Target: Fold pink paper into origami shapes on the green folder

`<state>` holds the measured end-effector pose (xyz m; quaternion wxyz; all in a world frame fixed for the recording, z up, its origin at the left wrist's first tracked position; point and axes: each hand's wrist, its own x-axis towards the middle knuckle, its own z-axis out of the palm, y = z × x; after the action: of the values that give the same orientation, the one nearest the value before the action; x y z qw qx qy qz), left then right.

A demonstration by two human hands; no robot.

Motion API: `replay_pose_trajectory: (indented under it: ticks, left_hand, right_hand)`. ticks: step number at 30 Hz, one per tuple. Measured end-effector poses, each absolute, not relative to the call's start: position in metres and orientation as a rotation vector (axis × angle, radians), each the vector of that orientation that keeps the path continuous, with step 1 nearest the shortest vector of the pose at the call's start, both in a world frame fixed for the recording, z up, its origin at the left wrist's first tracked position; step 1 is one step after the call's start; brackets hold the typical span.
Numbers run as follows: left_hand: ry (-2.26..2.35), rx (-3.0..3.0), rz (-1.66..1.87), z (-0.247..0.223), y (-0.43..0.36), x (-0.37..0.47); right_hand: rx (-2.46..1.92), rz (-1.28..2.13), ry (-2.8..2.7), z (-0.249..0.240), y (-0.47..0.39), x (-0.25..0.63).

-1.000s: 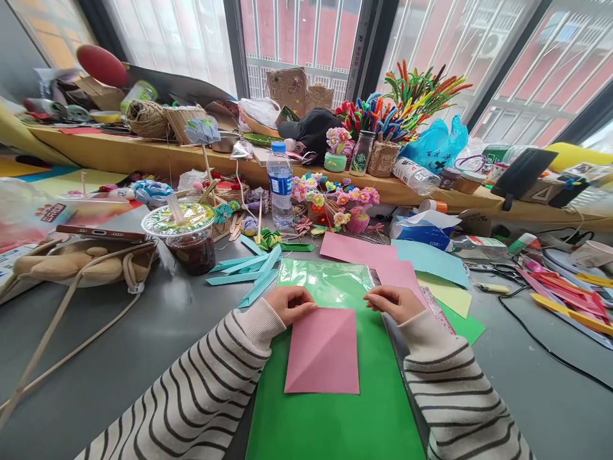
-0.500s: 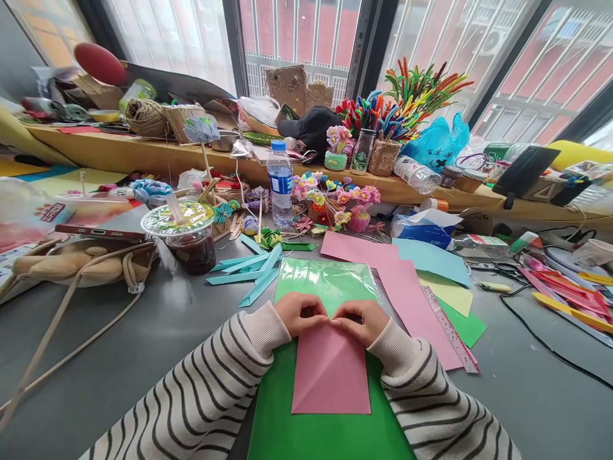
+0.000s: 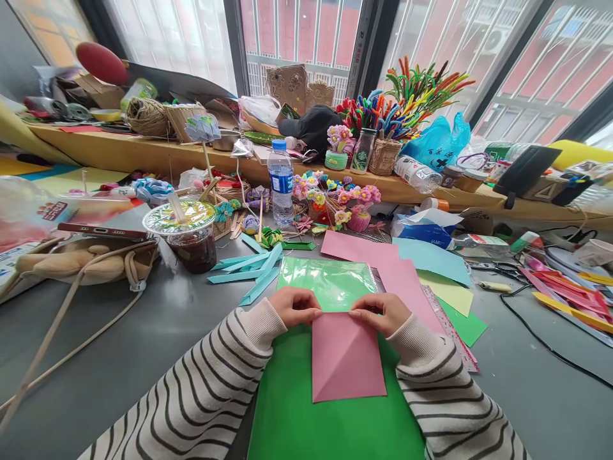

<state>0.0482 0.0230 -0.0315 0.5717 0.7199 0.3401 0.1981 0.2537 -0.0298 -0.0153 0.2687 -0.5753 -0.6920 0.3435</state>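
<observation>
A pink paper square with crease lines lies over a green folder. My left hand pinches its top edge near the left corner, thumb and fingers pressed together. At the right end of that same edge, my right hand pinches the paper between thumb and fingers. The top edge runs straight between the two hands, and the lower part of the square shows uncovered.
Folded blue strips and a lidded drink cup stand to the left. Pink paper sheets, a light blue sheet and scissors lie to the right. A water bottle stands behind.
My hands have moved apart along the top edge, from its middle toward its corners. The pink square has shifted to the right and slightly up, and turned a little.
</observation>
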Motion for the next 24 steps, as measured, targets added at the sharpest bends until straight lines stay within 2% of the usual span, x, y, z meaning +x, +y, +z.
replay_pose_trajectory:
  ticks: [17,24]
  left_hand:
    - [0.812,1.632,0.525,-0.028,0.021,0.044]
    - [0.828,1.99,0.535,-0.034,0.017,0.054]
  right_hand:
    - [-1.557,0.957,-1.852,-0.018,-0.029,0.26]
    - [-1.47,0.895,-1.894,-0.019,-0.03,0.244]
